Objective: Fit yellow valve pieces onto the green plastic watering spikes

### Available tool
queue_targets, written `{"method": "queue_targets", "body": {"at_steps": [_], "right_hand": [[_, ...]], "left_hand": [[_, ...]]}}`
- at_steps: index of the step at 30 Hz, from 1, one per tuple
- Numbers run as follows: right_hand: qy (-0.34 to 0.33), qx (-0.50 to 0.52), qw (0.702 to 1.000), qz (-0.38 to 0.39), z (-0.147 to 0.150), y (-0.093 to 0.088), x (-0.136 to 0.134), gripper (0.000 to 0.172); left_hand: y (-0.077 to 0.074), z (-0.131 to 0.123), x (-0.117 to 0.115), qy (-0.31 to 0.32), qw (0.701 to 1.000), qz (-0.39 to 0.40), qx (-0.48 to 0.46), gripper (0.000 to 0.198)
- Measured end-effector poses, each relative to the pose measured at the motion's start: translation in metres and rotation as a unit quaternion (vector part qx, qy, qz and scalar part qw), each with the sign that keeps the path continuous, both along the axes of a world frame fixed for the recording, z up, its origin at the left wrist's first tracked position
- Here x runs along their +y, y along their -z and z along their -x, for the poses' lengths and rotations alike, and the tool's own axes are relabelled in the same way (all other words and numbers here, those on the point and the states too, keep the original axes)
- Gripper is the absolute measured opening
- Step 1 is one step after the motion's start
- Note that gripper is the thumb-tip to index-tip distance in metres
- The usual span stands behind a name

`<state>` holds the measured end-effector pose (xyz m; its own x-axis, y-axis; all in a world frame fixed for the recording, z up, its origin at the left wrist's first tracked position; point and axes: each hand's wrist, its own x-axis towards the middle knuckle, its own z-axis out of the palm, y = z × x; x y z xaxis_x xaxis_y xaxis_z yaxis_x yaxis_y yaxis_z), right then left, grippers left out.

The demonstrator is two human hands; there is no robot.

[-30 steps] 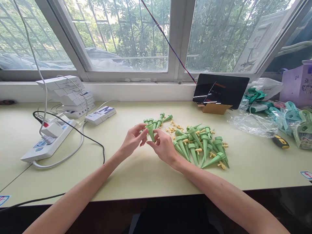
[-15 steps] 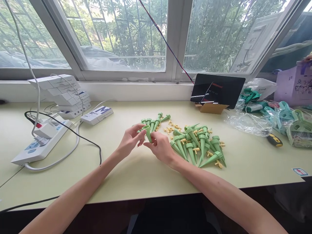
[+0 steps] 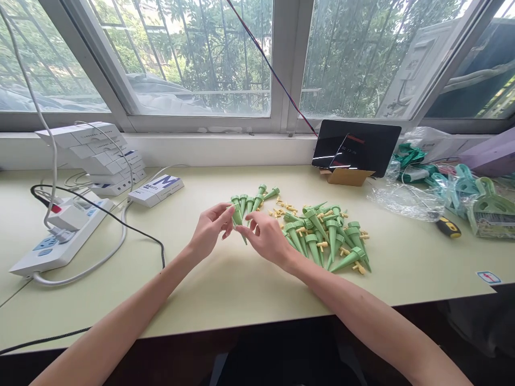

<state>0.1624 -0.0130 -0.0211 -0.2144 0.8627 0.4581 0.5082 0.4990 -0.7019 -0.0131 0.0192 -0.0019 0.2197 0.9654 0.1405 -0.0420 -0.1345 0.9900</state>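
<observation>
A green plant watering spike [image 3: 237,216] slants down between my hands, its narrow tip pointing toward me. My left hand [image 3: 209,230] grips its upper end between thumb and fingers. On the other side, my right hand [image 3: 265,236] has its thumb and index finger apart; the thumb overlaps the spike's lower part, and I cannot tell if it touches. Just behind my hands several green spikes [image 3: 257,199] lie in a small group. A larger pile of green spikes [image 3: 333,231], mixed with small yellow valves [image 3: 322,245], is to the right of my right hand.
Loose yellow pieces [image 3: 284,206] lie between the two groups. At left are a power strip [image 3: 60,252] with cables, stacked white boxes [image 3: 108,155] and one separate box [image 3: 156,190]. A tablet [image 3: 356,147], clear plastic wrap [image 3: 402,201] and a yellow-black tool [image 3: 448,227] are at right.
The spike has tilted and its wide end no longer shows its opening. My right hand's fingers have spread from their pinch on it. The view has shifted slightly.
</observation>
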Motion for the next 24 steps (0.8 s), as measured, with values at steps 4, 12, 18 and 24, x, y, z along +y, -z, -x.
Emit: {"method": "queue_targets", "body": {"at_steps": [4,12,18,24], "right_hand": [[0.051,-0.085,0.994,-0.050,-0.024,-0.019,0.014,0.029],[0.130,-0.342,0.929,0.046,-0.063,-0.036,0.045,0.021],[0.079,-0.362,0.927,0.061,-0.063,-0.023,0.053,0.018],[0.072,-0.358,0.928,0.073,-0.064,-0.022,0.053,0.018]], "left_hand": [[-0.001,-0.002,-0.001,-0.008,1.000,-0.002,0.016,0.031],[-0.002,-0.007,-0.005,-0.001,0.998,0.004,0.056,0.032],[-0.001,-0.006,-0.005,0.004,0.997,-0.006,0.074,0.030],[0.000,-0.006,-0.004,0.004,0.996,-0.007,0.086,0.029]]}}
